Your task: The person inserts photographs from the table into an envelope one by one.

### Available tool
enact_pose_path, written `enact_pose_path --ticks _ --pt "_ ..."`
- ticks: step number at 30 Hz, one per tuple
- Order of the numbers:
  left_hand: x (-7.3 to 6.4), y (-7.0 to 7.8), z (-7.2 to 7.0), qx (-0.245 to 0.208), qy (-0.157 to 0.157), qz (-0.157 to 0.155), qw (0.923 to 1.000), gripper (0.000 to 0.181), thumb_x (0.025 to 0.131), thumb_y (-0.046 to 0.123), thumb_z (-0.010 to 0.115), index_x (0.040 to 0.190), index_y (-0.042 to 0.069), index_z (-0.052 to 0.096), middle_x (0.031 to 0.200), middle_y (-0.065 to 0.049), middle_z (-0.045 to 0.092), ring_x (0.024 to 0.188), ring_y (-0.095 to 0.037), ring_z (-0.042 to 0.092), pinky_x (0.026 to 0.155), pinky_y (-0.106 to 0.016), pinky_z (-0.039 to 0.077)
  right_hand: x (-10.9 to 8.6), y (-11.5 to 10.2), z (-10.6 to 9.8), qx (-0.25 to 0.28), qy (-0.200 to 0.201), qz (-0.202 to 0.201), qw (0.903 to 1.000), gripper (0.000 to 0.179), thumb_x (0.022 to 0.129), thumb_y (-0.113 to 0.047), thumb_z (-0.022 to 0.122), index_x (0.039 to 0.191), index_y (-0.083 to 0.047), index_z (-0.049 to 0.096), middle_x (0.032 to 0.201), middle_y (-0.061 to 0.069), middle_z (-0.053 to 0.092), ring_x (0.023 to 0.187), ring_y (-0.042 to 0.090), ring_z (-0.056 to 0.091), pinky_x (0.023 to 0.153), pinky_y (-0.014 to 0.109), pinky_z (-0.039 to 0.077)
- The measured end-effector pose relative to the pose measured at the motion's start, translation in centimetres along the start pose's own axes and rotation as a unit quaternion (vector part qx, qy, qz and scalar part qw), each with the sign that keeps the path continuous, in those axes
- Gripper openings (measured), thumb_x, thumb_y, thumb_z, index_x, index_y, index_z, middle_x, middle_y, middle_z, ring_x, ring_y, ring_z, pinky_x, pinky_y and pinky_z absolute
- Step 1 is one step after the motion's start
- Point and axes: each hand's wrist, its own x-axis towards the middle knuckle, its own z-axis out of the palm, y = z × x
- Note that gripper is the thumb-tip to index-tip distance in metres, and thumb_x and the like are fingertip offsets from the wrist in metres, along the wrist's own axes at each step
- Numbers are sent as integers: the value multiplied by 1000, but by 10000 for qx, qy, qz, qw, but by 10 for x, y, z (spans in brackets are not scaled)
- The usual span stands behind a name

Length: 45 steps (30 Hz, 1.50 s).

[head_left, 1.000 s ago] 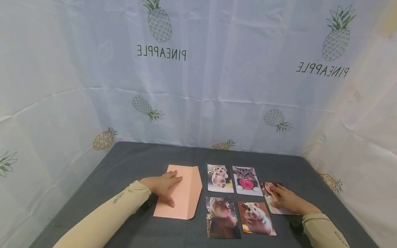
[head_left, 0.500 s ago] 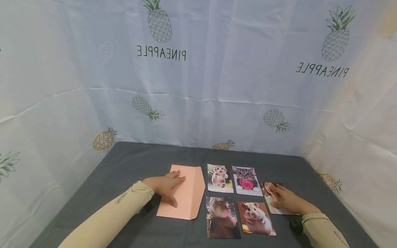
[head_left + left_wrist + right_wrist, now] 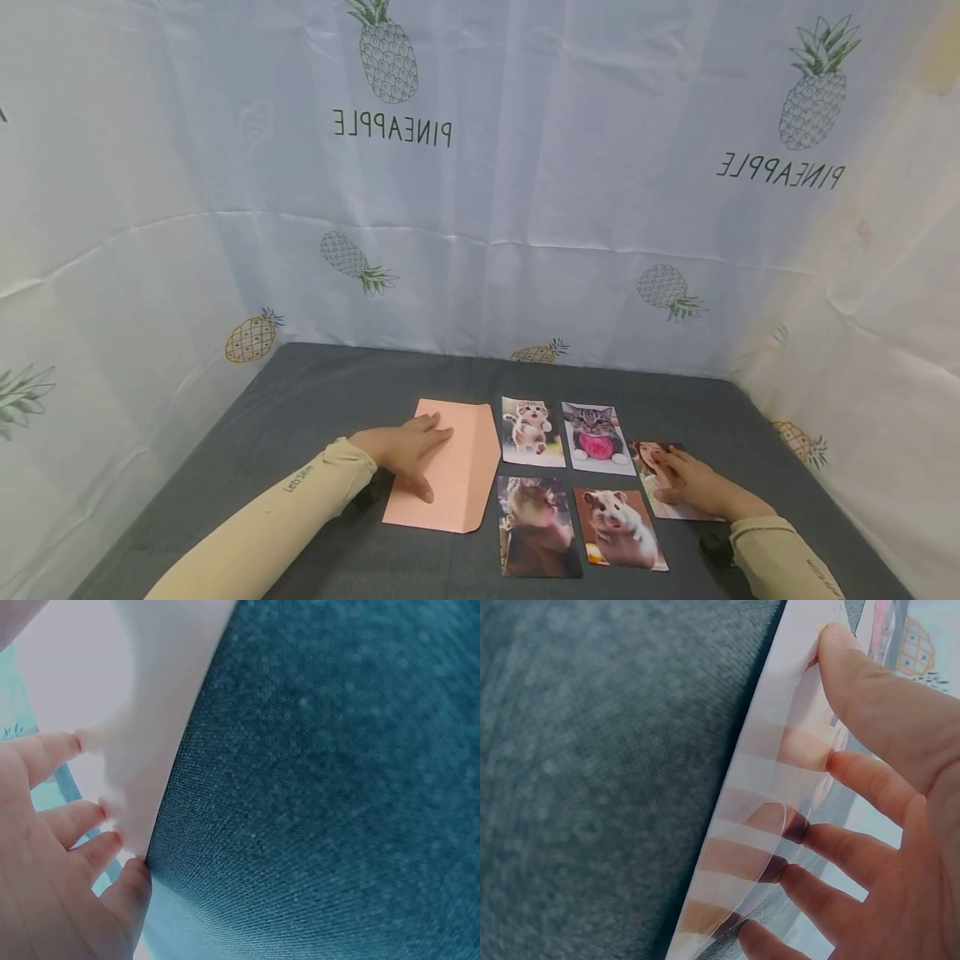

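My left hand (image 3: 405, 452) rests with fingers spread on a pink envelope (image 3: 471, 467), whose pointed flap lies unfolded toward the right. In the left wrist view, the fingertips touch the envelope's pale surface (image 3: 161, 742) near its edge. On the far right, my right hand (image 3: 699, 485) lies on a photo card (image 3: 647, 457) of a person, covering part of it. The right wrist view has its fingertips and thumb touching the glossy card (image 3: 757, 769), without curling round it. The envelope's right edge sits just beside the left column of cards.
Several more photo cards lie flat between the hands: a kitten card (image 3: 533, 432), a tabby cat card (image 3: 597, 439), a dark animal card (image 3: 538, 529) and a hamster card (image 3: 620, 529). Dark cloth (image 3: 360, 375) covers the table. Pineapple-print curtains (image 3: 480, 192) enclose its back and sides.
The envelope has slid a little to the right under my left hand, closer to the cards. My right hand and the photo cards have stayed in place.
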Motion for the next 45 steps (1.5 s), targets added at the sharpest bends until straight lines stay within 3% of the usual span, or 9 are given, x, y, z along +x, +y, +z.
enact_pose_path --ticks 22,33,37,41,45 --pt "0 1 1 -117 -33 -135 9998 106 68 50 84 153 17 30 162 -13 13 149 -29 13 115 -48 26 2 3 2 34 49 3 10000 82 81 -40 74 139 8 41 140 46 28 126 66 29 94 73 31" --pt "2 1 1 -118 -70 -173 9998 106 68 50 84 153 18 29 162 -11 14 149 -28 13 115 -48 26 3 3 -3 -62 89 -156 9998 77 81 -39 75 135 9 47 133 46 36 122 64 35 93 71 34" --pt "2 1 0 -85 -72 -153 9998 106 68 50 84 153 18 30 162 -12 14 149 -28 13 116 -47 25 4 3 -7 -7 304 -426 9986 61 81 -30 77 123 9 56 112 30 56 101 45 55 84 56 46" --pt "2 2 -1 -70 -87 -166 9998 105 68 50 84 153 18 30 162 -12 14 149 -28 13 116 -47 25 7 3 -12 -26 579 -476 9972 52 81 -23 76 118 9 59 97 10 61 87 22 55 74 41 48" --pt "1 3 -2 -37 -98 -175 9998 105 68 50 83 153 18 30 162 -11 14 149 -28 13 116 -47 25 8 5 -18 -211 951 -472 9941 49 82 -18 75 120 9 59 105 20 65 95 33 63 79 48 51"
